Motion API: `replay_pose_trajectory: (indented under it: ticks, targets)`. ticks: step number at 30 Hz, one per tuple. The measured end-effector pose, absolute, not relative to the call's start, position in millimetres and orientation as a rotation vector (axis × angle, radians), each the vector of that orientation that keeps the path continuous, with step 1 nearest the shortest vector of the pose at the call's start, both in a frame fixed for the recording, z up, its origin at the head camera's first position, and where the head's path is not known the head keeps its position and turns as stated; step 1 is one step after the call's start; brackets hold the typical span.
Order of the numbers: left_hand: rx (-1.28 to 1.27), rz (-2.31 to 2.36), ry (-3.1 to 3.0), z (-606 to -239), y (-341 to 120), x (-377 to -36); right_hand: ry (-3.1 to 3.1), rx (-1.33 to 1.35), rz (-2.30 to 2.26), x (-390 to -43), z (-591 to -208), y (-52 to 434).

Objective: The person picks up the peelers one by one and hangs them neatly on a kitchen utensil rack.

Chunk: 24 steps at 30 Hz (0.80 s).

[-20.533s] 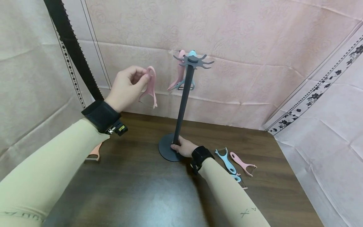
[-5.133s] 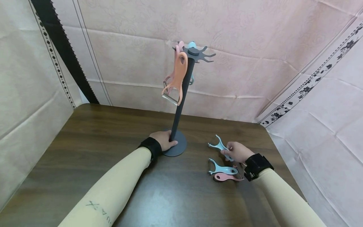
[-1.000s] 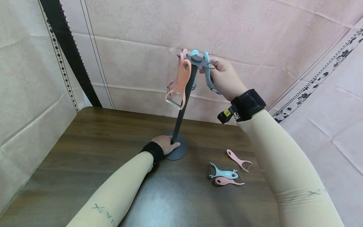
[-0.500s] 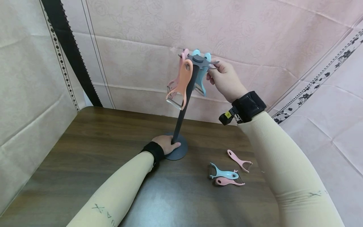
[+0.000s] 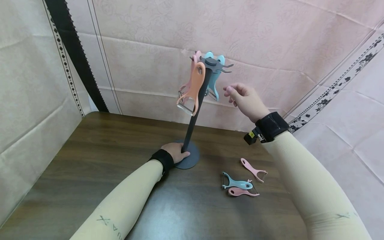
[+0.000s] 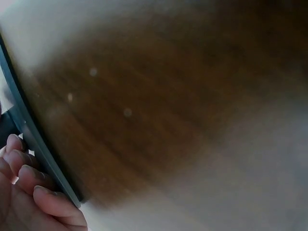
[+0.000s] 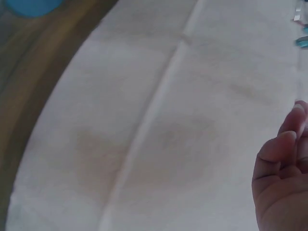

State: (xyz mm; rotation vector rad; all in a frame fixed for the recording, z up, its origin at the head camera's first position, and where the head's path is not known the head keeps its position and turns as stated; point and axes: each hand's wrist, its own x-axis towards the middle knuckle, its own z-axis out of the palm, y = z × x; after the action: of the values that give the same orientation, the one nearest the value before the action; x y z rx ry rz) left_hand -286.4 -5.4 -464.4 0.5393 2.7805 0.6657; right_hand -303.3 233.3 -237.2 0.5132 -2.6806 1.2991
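Head view: While the left hand grips the stand at its foot, seemingly to steady it, the right hand hangs empty, fingers loosely curled, just beside the hung peelers; three spare peelers lie on the worktop, open room around.
Left wrist: fingers curl on the base edge.
Right wrist: fingers loose, holding nothing.
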Motion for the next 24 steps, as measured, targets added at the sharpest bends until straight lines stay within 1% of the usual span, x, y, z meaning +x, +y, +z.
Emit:
replay_pose_trajectory:
  ticks: [5, 12, 17, 24]
  targets:
    - [0.559, 0.652, 2.788, -462, -6, -284, -2.842, 0.503, 1.233, -302, -263, 257]
    - [0.579, 0.663, 2.795, -460, -8, -283, -3.102, 0.584, 0.991, -297, -306, 290]
    - [0.576, 0.670, 2.793, -460, -8, -282, -3.269, 0.500, 0.838, -290, -339, 310]
    - [0.573, 0.674, 2.787, -457, -8, -281, -3.466, 0.418, 0.483, -280, -377, 340]
